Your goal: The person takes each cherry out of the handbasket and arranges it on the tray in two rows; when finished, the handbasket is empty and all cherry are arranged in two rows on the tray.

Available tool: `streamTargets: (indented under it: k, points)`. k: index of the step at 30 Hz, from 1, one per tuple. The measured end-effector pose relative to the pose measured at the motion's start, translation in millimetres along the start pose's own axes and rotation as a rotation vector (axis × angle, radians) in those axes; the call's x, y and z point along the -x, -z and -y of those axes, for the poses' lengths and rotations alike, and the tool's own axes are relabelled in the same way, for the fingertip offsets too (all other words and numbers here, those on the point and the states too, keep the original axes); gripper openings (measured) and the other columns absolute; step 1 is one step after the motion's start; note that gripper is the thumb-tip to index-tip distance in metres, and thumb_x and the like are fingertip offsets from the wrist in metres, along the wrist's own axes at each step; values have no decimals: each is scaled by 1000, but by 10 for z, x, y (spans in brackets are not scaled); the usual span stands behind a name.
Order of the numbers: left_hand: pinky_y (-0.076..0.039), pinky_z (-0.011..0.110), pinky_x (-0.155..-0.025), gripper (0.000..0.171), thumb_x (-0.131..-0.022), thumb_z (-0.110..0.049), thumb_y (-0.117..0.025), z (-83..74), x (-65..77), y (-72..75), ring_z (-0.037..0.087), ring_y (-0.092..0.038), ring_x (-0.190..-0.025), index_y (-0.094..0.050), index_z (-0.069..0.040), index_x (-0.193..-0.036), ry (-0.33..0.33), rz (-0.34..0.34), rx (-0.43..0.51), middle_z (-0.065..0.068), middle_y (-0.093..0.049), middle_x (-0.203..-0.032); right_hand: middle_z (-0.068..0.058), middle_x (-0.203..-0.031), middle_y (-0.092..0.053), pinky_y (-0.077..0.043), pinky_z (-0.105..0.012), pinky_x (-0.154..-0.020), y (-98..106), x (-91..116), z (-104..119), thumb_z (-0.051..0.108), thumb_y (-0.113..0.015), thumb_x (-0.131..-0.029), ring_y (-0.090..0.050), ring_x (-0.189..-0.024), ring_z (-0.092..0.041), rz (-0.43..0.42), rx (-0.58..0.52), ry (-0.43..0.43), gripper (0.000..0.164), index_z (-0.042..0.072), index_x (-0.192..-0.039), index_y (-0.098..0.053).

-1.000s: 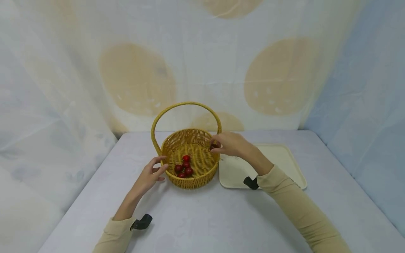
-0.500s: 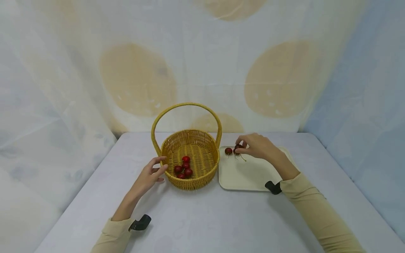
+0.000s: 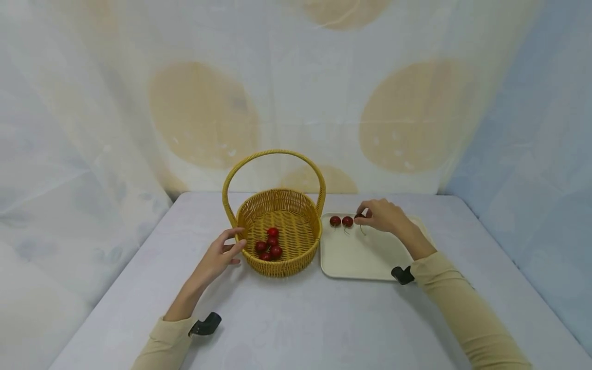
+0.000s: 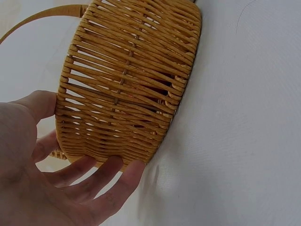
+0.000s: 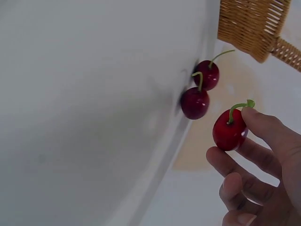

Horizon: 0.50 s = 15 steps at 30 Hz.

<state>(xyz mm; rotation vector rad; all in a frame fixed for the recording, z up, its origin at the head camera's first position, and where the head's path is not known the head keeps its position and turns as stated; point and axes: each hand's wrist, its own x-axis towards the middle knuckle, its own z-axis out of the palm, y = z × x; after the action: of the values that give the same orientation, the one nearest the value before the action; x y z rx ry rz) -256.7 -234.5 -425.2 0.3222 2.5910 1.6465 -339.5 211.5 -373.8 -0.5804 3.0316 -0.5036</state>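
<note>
In the head view my left hand (image 3: 221,258) is at the left side of a yellow wicker basket (image 3: 279,267). The left wrist view has its thumb at the rim and its fingers curved against the woven wall (image 4: 122,70). Inside the basket lie several dark red cherries (image 3: 273,242). Over the back of a cream tray (image 3: 356,262), my right hand (image 3: 383,216) pinches a cherry (image 5: 229,131) with a green stem between thumb and fingers. Two more cherries (image 3: 341,221) sit beside it in a row; whether the held one touches the tray cannot be told.
The basket's tall arched handle (image 3: 275,152) rises above its rim, left of the tray. A pale cloth covers the table (image 3: 296,318). Patterned curtains (image 3: 305,92) hang behind and at both sides.
My right hand went from the basket's right rim to the tray with a cherry, then slid slightly right along the row, uncovering the second cherry. The left hand stayed in place.
</note>
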Motion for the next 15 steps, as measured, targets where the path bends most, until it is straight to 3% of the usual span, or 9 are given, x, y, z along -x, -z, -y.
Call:
streamTargets:
  k: [15]
  points:
    - [-61,41,-82,58,-98,-42,-58,-7,7,-3,42,-54,-126,-40,-13,-145,14,-5,-2,18,-38,-148,-9,-103,-74,-51,-37,-60,-229,-158,-159,38,-67,-92,-68,-82,-24,-5,-55,-88,32,14,-113,-70]
